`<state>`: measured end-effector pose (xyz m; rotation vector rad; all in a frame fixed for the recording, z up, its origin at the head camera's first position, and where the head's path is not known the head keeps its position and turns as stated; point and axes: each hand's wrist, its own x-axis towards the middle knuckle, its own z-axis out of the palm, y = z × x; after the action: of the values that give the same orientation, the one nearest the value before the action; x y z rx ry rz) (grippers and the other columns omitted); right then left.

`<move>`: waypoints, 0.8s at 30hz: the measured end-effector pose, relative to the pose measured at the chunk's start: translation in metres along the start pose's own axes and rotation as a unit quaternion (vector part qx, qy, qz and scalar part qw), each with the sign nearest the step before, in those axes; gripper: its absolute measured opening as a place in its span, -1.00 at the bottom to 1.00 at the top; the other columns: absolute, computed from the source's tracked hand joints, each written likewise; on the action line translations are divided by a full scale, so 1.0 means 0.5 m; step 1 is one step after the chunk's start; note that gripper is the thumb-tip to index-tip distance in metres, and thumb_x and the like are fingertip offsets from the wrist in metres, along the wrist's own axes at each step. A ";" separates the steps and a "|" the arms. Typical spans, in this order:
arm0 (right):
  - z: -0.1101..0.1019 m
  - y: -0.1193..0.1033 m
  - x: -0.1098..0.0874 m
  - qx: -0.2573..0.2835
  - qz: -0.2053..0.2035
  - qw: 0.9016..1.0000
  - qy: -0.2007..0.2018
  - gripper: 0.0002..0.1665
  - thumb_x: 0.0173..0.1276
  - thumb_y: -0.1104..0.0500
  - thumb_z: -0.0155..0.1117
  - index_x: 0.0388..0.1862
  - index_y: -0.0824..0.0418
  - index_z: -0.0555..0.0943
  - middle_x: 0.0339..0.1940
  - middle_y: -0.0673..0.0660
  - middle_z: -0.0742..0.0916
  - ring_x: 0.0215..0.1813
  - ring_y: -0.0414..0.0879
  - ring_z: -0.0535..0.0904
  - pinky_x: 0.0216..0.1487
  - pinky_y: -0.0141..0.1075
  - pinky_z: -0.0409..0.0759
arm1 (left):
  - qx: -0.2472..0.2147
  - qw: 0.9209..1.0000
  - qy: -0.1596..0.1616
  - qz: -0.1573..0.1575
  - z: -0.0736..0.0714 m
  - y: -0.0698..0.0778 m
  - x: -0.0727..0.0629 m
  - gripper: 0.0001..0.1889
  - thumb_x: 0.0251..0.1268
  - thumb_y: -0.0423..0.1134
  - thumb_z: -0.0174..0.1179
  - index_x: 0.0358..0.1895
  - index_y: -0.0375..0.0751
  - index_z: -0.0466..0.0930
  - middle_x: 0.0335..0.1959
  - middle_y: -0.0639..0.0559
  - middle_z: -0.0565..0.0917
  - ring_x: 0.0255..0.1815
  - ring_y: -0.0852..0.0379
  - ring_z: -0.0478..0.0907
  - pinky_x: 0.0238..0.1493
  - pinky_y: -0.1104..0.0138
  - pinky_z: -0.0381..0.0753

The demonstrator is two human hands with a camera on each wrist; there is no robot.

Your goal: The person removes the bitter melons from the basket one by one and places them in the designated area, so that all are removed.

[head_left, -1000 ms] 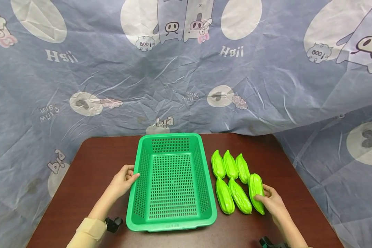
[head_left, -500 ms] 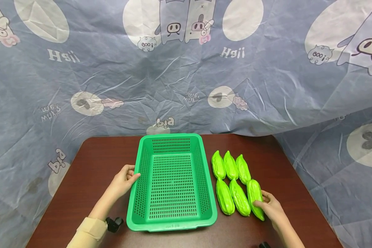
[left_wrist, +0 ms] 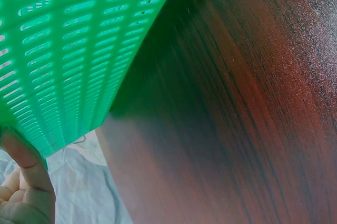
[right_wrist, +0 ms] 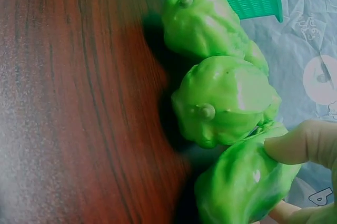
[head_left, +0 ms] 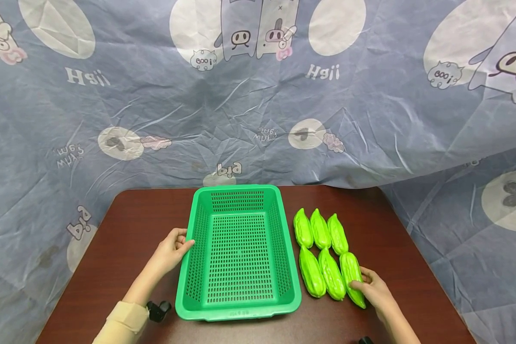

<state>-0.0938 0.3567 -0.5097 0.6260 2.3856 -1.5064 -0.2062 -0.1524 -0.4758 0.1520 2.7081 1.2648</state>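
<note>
My left hand [head_left: 170, 251] grips the left rim of a green perforated plastic basket [head_left: 234, 314], thumb over the edge. In the left wrist view a finger [left_wrist: 26, 163] curls at the basket's slotted wall [left_wrist: 68, 71]. On the right, my right hand [head_left: 376, 289] pinches a bright green bitter melon [head_left: 351, 277] between thumb and fingers, at the near right end of two rows. Beside it lie two more bitter melons, the middle one [head_left: 332, 277] and the left one [head_left: 312, 274]. In the right wrist view the thumb [right_wrist: 300, 142] presses on the held bitter melon [right_wrist: 242, 182].
A back row of three bitter melons [head_left: 320, 229] lies to the right of the basket. Everything stands on a dark brown wooden table [head_left: 146, 215]. Behind it hangs a blue-grey patterned cloth [head_left: 241, 110].
My right hand has moved the held bitter melon left and toward me, close beside the middle one, which has shifted slightly left. My left hand and the basket have stayed put.
</note>
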 end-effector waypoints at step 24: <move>0.004 0.001 -0.008 0.005 -0.008 1.000 0.011 -0.03 0.32 0.22 0.31 0.48 0.58 -0.01 0.22 0.52 0.46 -0.03 -0.04 0.59 -0.14 -0.28 0.59 | -0.003 1.000 0.000 -0.003 0.000 0.005 -0.005 -0.51 0.49 -0.19 0.12 0.31 -0.43 0.29 -0.12 -0.15 0.53 -0.17 0.07 0.52 -0.20 0.28 0.52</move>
<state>-0.0903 0.3541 -0.5092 0.6293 2.4058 -1.5282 -0.2037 -0.1513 -0.4735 0.1426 2.7027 1.2728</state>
